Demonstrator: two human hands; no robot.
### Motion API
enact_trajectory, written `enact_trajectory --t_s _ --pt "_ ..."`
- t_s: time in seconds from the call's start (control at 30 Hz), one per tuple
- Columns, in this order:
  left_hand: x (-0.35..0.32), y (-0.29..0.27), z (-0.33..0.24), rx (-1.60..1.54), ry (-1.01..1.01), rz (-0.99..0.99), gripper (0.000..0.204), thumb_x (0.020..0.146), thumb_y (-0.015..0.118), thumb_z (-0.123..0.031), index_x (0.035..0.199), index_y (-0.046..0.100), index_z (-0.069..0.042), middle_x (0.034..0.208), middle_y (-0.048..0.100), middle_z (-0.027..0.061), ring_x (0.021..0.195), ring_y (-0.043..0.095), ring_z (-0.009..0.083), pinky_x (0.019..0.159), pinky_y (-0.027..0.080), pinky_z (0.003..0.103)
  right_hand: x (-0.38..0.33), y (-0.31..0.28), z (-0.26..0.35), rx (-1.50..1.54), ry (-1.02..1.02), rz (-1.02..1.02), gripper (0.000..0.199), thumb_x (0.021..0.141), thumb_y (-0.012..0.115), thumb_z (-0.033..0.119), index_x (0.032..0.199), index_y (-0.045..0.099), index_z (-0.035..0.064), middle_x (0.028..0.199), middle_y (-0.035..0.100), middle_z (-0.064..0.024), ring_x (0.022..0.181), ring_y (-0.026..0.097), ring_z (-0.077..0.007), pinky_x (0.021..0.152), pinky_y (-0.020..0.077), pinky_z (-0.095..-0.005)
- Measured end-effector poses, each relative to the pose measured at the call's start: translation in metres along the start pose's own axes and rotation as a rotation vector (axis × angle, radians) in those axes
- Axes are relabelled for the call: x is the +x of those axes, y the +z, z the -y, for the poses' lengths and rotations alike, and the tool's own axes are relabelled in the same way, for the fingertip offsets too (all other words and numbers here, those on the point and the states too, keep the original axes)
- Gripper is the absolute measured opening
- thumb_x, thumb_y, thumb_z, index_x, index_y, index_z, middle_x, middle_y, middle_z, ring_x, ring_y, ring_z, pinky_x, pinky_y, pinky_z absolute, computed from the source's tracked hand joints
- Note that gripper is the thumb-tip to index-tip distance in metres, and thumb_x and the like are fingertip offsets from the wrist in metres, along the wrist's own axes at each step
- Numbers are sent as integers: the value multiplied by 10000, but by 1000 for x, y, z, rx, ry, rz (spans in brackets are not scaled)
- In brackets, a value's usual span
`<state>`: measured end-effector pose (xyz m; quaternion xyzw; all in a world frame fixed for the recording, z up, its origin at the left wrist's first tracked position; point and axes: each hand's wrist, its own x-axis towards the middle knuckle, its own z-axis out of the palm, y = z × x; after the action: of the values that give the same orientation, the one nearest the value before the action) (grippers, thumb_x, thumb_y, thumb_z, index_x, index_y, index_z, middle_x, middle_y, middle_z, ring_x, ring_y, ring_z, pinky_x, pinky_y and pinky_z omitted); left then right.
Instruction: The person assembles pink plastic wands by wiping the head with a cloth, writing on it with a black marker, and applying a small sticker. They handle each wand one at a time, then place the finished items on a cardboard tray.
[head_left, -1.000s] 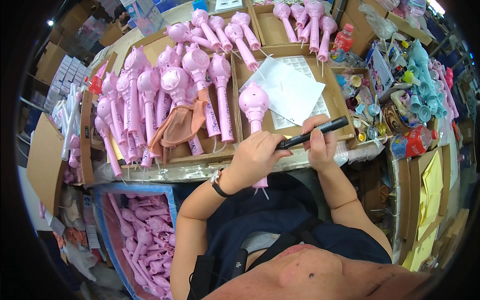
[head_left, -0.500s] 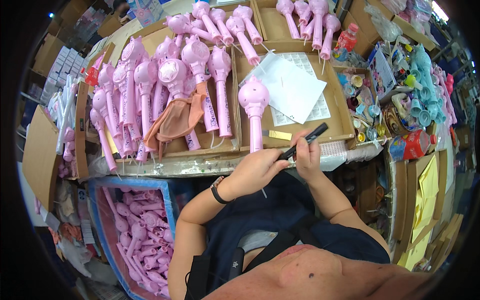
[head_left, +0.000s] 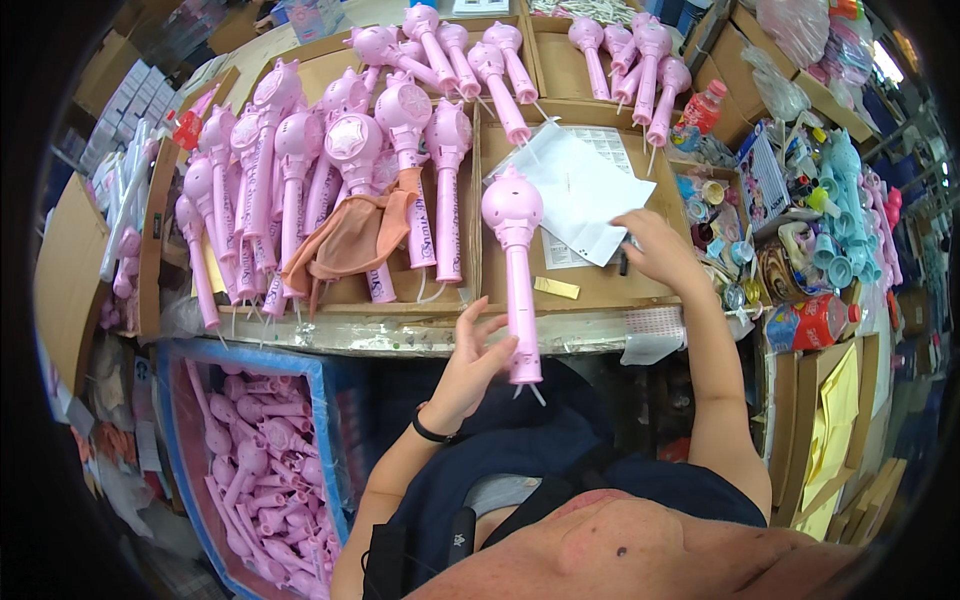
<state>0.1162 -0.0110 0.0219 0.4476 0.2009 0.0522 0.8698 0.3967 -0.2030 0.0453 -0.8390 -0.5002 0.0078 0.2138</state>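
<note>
left hand (head_left: 470,365) grips pink toy wand (head_left: 515,270) by handle over cardboard tray (head_left: 600,290); right hand (head_left: 655,250) on black pen (head_left: 623,262) beside white paper (head_left: 580,190)

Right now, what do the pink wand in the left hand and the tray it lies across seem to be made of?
The pink wand looks like moulded plastic: smooth, evenly coloured, slightly glossy, with a shaped round head. The tray looks like plain brown cardboard: matt, with thin raw-edged walls. The left hand holds the wand's handle end.
</note>
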Motion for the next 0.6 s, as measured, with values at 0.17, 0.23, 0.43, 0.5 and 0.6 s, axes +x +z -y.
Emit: enact_trajectory --t_s 0.17,0.23,0.43,0.5,0.6 --pt "-3 16 8 -185 -231 209 632 941 594 -136 1434 199 -105 1063 615 125 875 611 172 792 512 311 118 42 -15 -125 -69 -35 291 836 526 49 1111 608 97 1046 622 -136 986 603 -316 817 497 -423" --pt "-7 18 10 -245 -224 198 518 947 582 -139 1368 287 -81 1032 607 113 865 602 176 775 508 311 153 63 -17 -229 -9 -15 254 854 513 87 1085 617 100 996 638 -143 926 637 -319 763 518 -435" --pt "-24 -3 5 -241 -151 170 418 962 555 -159 1325 374 -55 1007 591 83 823 573 163 758 502 305 192 92 -19 -519 -5 -110 114 861 538 160 855 652 153 765 646 -83 724 665 -280 598 530 -414" --pt "-28 -8 6 -286 -130 167 451 964 550 -154 1360 358 -57 1050 578 87 840 570 161 759 503 304 177 70 -22 -441 -120 -290 147 838 542 109 876 681 137 742 631 -82 741 658 -270 625 521 -409" --pt "-26 -10 6 -86 17 75 517 965 556 -147 1406 303 -54 1152 533 91 919 579 144 800 506 283 128 14 -14 -460 -288 -637 172 749 658 81 897 718 144 763 568 -33 743 578 -237 656 453 -357"
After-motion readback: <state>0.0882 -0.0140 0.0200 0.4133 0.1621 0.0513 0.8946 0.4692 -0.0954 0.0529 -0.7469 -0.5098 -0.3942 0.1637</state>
